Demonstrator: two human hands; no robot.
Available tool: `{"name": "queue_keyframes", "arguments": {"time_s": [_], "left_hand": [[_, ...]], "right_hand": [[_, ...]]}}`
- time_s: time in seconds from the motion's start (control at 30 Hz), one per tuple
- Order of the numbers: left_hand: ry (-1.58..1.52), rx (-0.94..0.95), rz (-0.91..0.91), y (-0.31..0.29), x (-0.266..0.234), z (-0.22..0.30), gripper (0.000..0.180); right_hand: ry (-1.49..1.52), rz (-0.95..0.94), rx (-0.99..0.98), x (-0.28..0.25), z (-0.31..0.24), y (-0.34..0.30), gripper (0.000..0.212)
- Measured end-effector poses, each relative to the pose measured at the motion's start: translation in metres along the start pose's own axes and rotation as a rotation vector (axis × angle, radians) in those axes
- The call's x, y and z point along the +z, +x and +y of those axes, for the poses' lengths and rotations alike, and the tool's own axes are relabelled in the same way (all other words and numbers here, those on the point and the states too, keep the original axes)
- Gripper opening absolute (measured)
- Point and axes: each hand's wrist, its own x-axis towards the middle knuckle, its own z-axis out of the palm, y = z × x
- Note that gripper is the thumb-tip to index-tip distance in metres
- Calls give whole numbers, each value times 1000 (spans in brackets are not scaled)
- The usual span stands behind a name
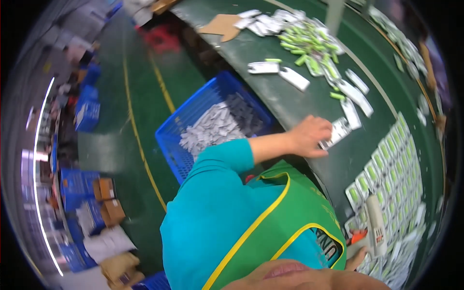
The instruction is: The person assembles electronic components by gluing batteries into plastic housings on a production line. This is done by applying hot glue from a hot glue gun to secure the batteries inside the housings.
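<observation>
My left hand (311, 135) reaches out of a teal sleeve onto the dark green table (295, 104) and grips the end of a white blister pack (340, 130). My right hand (358, 257) shows only in part at the lower right. It holds a white gun-shaped hand tool (376, 226) with an orange trigger part (358, 236). The tool points over rows of flat blister packs with green inserts (394, 169) laid side by side on the table. More loose white packs (355, 94) lie just beyond my left hand.
A pile of green pieces and white packs (309, 41) sits at the table's far end beside a cardboard scrap (220, 25). A blue basket of grey and white packs (215, 125) stands on the green floor by the table. Blue crates (87, 108) and boxes line the left.
</observation>
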Motion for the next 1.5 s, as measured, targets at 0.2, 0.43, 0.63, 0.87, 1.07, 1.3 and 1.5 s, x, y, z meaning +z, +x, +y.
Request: {"name": "queue_keyframes", "arguments": {"time_s": [0.2, 0.43, 0.63, 0.87, 1.07, 1.3, 1.5], "left_hand": [[47, -19, 144, -7, 3, 6, 28], [24, -174, 439, -10, 1, 6, 23], [219, -279, 323, -6, 9, 2, 23], [331, -346, 400, 2, 5, 10, 26], [270, -338, 358, -2, 15, 2, 23], [270, -237, 205, -5, -5, -12, 25], [242, -101, 60, 5, -15, -21, 21]], "right_hand": [[441, -507, -114, 13, 2, 61, 76], [162, -171, 82, -78, 48, 42, 75], [70, -232, 104, -96, 61, 67, 67], [256, -387, 105, -82, 53, 102, 70], [411, -456, 68, -39, 45, 107, 73], [309, 93, 52, 6, 3, 13, 73], [322, 25, -50, 46, -17, 8, 69]]}}
